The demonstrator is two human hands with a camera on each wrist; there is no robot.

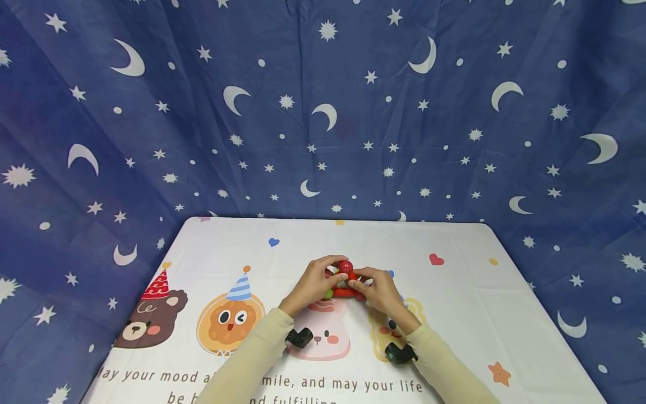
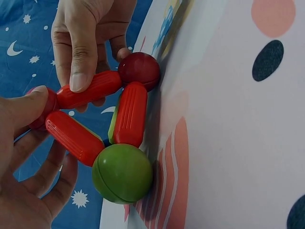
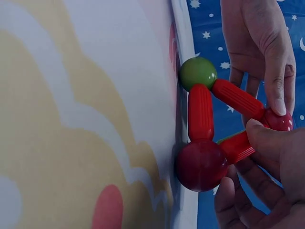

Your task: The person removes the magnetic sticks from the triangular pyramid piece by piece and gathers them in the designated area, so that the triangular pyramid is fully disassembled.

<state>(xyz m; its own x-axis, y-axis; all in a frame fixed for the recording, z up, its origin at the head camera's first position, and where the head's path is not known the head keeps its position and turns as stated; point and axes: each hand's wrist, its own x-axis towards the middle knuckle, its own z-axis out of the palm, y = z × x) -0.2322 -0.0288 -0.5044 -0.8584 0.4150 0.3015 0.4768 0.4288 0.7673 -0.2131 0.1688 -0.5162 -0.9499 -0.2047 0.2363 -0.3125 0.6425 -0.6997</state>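
Red plastic rods and balls already form a closed triangle, standing upright on the bench (image 1: 454,314) near its middle. A green ball (image 2: 123,173) and a dark red ball (image 2: 139,70) rest on the cloth, a rod (image 2: 129,114) lies between them, and two more rods climb to a top ball (image 1: 345,266). A yellow-green piece shows behind the triangle, though what it joins cannot be told.

The left hand (image 1: 314,283) curls round the top ball, thumb pressed on it. The right hand (image 1: 381,292) pinches the sloping rod (image 2: 88,89) on its side, near the top.

As a judgement, one flat face is done; any deeper shape would need further rods and balls, and no loose pieces show on the bench.
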